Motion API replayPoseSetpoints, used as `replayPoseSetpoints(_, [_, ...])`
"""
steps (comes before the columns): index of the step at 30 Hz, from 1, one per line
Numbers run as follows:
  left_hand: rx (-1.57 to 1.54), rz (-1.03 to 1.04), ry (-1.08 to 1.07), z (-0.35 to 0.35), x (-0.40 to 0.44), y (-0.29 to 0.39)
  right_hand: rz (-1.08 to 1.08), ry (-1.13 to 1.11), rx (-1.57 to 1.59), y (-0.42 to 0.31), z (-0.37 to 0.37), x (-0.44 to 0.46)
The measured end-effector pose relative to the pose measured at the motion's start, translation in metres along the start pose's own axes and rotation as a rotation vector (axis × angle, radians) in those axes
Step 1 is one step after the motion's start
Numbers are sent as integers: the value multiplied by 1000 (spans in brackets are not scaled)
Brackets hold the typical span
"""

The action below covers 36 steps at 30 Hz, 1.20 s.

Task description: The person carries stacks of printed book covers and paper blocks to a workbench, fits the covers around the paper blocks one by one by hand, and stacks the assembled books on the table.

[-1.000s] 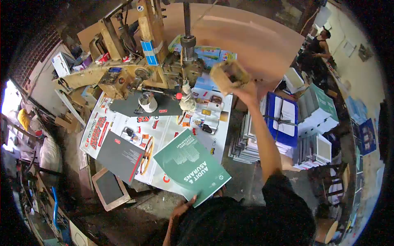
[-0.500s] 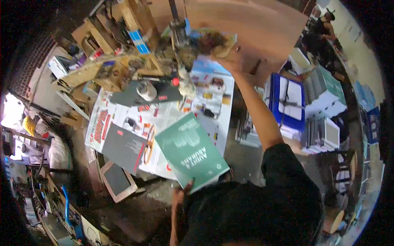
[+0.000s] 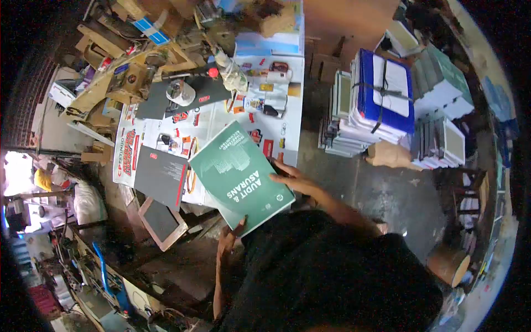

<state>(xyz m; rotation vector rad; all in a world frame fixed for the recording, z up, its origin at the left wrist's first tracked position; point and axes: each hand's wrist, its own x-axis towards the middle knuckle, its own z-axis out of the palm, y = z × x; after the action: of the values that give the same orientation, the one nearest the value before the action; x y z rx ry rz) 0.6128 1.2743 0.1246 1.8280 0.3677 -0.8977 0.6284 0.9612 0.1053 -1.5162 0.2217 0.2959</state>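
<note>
A green book point(image 3: 243, 174) with white lettering lies tilted over the front edge of the poster-covered table point(image 3: 213, 122). At its lower corner, my left hand point(image 3: 229, 235) grips it, thumb on the cover. My right hand point(image 3: 293, 178) is at the book's right edge, with its thumb on the cover and the other fingers at the side. Left of the book is a dark grey cover point(image 3: 160, 176) with a red stripe. Behind it, a white cup point(image 3: 181, 93) stands on another dark sheet point(image 3: 213, 95).
A machine with a wooden body point(image 3: 130, 83) stands at the back left. To the right are a tied blue bundle point(image 3: 362, 91) on stacked books and more stacks of green books point(image 3: 448, 74). A framed dark board point(image 3: 162, 222) is below the table's front edge.
My right hand has come down from the tan block at the back, let go of it, and taken hold of the green book's right edge. The view has shifted.
</note>
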Motion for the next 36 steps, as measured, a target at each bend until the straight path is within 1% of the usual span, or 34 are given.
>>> replayPoseSetpoints(1, [-6, -13, 41, 2, -10, 1, 16, -51, -29, 5, 1, 2])
replayPoseSetpoints(2, [8, -41, 44, -2, -21, 1, -113, -58, -89, 16, 3, 9])
replayPoseSetpoints(3, [98, 40, 72, -3, -37, 16, -96, -90, -53, 1, 4, 5])
replayPoseSetpoints(4, [182, 125, 94, -2, -48, 34, -28, -37, -166, 1, 7, 6])
replayPoseSetpoints(5, [331, 125, 187, -2, -43, 34, 37, 12, -288, 3, 6, 6])
replayPoseSetpoints(6, [478, 113, 281, -3, -37, 34, 55, 5, -284, 10, 1, 9])
replayPoseSetpoints(8, [775, 337, 613, -9, -19, 23, -107, 3, -115, 26, -8, 8])
replayPoseSetpoints(9, [842, 676, 774, -5, -14, 24, -94, -1, -116, 29, -13, 1])
replayPoseSetpoints(11, [508, 740, 538, 39, -32, 71, 13, 94, -210, 25, -27, -20])
replayPoseSetpoints(12, [589, 841, 452, 55, -28, 63, 24, 126, -217, 14, -29, -37])
replayPoseSetpoints(13, [667, 944, 362, 70, -25, 62, 34, 124, -208, 21, -30, -46])
replayPoseSetpoints(15, [855, 1086, 304, 104, -22, 67, 60, 82, -279, 40, -37, -59])
replayPoseSetpoints(16, [859, 1088, 291, 113, -14, 61, 122, 81, -203, 49, -35, -62])
replayPoseSetpoints(17, [864, 1089, 279, 122, -6, 56, 130, 86, -189, 58, -36, -67])
replayPoseSetpoints(19, [827, 1076, 363, 134, 1, 54, 139, 111, -214, 47, -31, -76])
replayPoseSetpoints(20, [873, 1038, 375, 134, 6, 53, 147, 118, -200, 56, -28, -77])
replayPoseSetpoints(23, [978, 995, 330, 132, 10, 54, 121, 123, -77, 63, -26, -78])
replayPoseSetpoints(25, [1005, 1018, 296, 129, 5, 64, 240, 34, -107, 23, -35, -87])
replayPoseSetpoints(26, [1026, 978, 268, 128, 5, 66, 243, 34, -93, 41, -34, -83])
replayPoseSetpoints(27, [1046, 939, 240, 128, 4, 68, 111, 57, -123, 70, -32, -73])
replayPoseSetpoints(28, [1041, 939, 231, 129, 2, 72, -21, 82, -152, 76, -32, -69])
replayPoseSetpoints(29, [1053, 935, 223, 129, 2, 72, -18, 85, -139, 82, -33, -68])
replayPoseSetpoints(31, [1069, 955, 207, 126, 2, 72, 1, 5, -113, 63, -37, -67])
replayPoseSetpoints(32, [1079, 953, 202, 124, 4, 72, 1, 7, -103, 64, -35, -65])
replayPoseSetpoints(34, [1070, 936, 149, 121, 5, 73, -149, 8, -43, 65, -31, -60])
replayPoseSetpoints(36, [1086, 919, 142, 121, 4, 74, -124, 7, -33, 57, -30, -61])
